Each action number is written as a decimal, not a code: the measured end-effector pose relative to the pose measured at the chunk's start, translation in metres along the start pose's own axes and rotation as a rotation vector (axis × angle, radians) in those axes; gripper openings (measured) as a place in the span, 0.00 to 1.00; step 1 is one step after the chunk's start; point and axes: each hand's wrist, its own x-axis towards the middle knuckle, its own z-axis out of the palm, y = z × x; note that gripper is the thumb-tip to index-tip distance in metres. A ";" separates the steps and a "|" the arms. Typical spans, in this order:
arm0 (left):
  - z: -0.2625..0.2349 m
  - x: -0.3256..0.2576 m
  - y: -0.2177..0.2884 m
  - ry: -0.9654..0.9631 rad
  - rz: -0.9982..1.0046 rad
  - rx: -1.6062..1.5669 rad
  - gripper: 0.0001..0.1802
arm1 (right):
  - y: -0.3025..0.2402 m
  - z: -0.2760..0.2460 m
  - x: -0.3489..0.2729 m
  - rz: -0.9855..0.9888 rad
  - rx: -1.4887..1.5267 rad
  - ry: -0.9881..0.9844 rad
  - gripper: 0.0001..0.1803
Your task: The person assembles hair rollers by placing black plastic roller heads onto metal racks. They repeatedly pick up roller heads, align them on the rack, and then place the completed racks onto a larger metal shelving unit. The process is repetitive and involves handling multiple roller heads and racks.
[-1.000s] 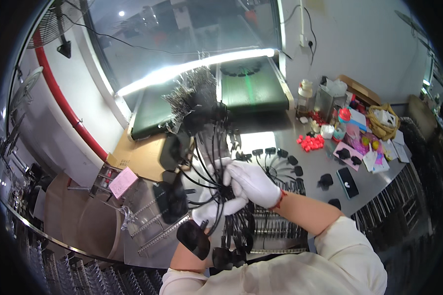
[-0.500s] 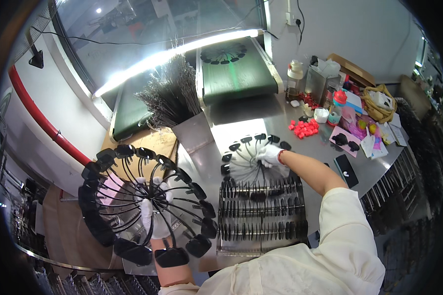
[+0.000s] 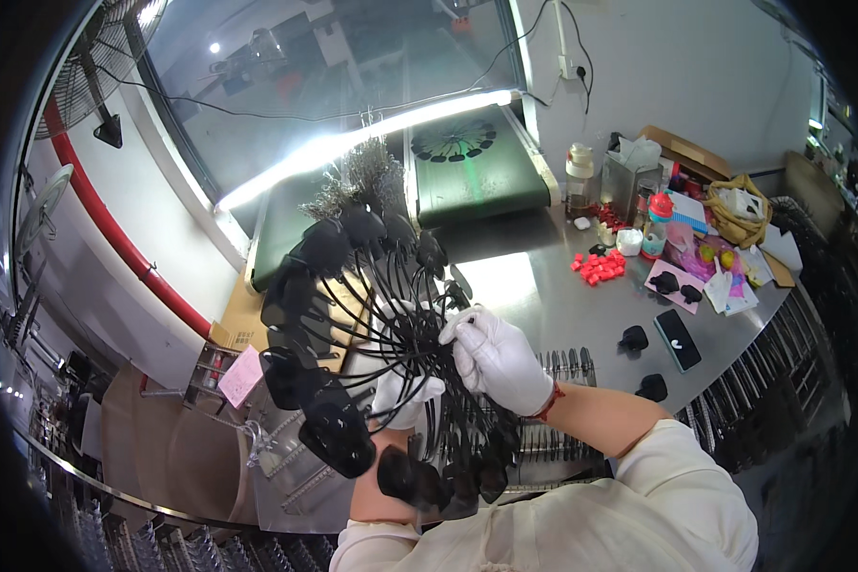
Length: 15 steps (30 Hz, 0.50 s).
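Note:
I hold up a black plastic moulded wheel (image 3: 334,324), a hub with thin spokes ending in flat black oval pieces. My left hand (image 3: 402,393), in a white glove, grips it near the hub from behind. My right hand (image 3: 499,360), also gloved, pinches spokes at the hub's right side. The wheel is tilted toward me and hides part of the left hand. A second layer of black pieces (image 3: 458,472) hangs below, over a metal rack (image 3: 567,367) on the steel table.
Behind the steel table (image 3: 543,296) runs a green conveyor belt (image 3: 477,162) with another black wheel on it. Red small parts (image 3: 599,268), loose black pieces (image 3: 634,337), a phone (image 3: 679,339), bottles and clutter lie at right. A pink slip (image 3: 241,375) is at left.
The wheel, held out flat at my left half a second ago, is now raised and tilted in front of me. My right hand left the rack and took hold of its hub.

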 end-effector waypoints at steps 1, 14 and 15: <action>0.006 -0.003 0.006 -0.008 -0.009 0.002 0.53 | 0.000 0.002 -0.005 -0.038 -0.046 -0.005 0.13; 0.024 -0.011 0.013 -0.089 0.066 0.022 0.42 | 0.013 0.022 -0.029 -0.160 -0.169 -0.089 0.11; 0.012 -0.017 0.017 -0.066 0.049 -0.031 0.38 | 0.010 0.025 -0.032 -0.159 -0.182 -0.091 0.11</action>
